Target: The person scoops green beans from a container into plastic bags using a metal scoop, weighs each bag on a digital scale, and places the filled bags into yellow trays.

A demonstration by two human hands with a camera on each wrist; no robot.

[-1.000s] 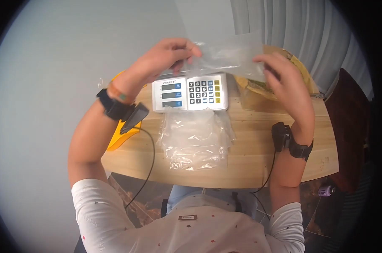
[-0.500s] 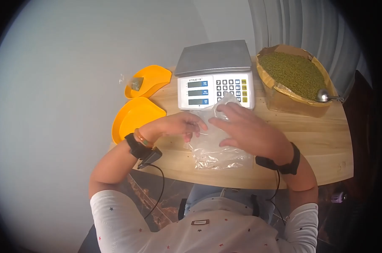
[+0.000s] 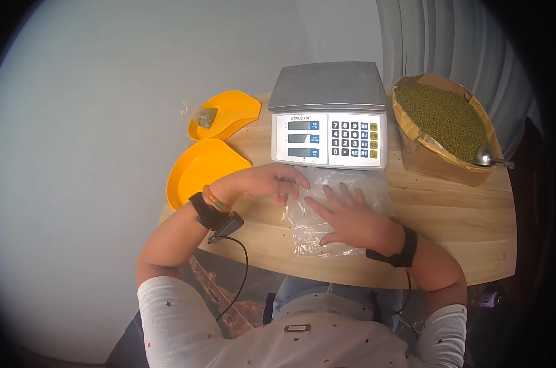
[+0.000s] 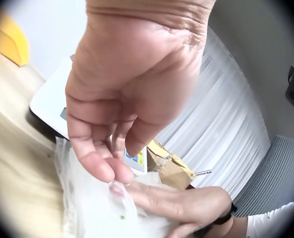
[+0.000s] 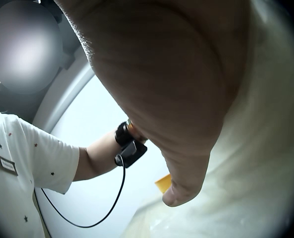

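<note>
A stack of clear plastic bags lies on the wooden table in front of the scale. My right hand rests on the bags, palm down with its fingers spread. Just left of it, my left hand hovers at the upper left part of the stack, its fingers loosely bent. In the left wrist view, the left fingertips hang right over the bags, with nothing gripped. The right wrist view shows mostly the shaded underside of the right hand, thumb pointing down.
An open box of green beans stands at the right, with a metal scoop at its edge. Two yellow scoop-shaped trays sit at the left, the farther one holding a small filled bag. Cables hang from both wrists.
Both hands have come down from above the scale, where they held a plastic bag, to the stack. The right hand has since flattened and shifted nearer the table's front edge.
</note>
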